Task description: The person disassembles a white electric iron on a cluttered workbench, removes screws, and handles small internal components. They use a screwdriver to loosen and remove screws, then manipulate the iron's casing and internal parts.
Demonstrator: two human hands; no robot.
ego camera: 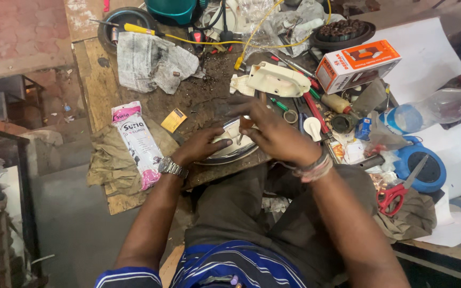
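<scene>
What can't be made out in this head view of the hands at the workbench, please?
- Tool under the right hand: the fingers cover it; only a thin shaft shows.
- Metal plate: mostly hidden by both hands; the left hand rests on it.
- Plastic bottle: cut off by the right edge.
- Teal container: cut off by the top edge.
- Small parts in the round black tray: too small to identify.
</scene>
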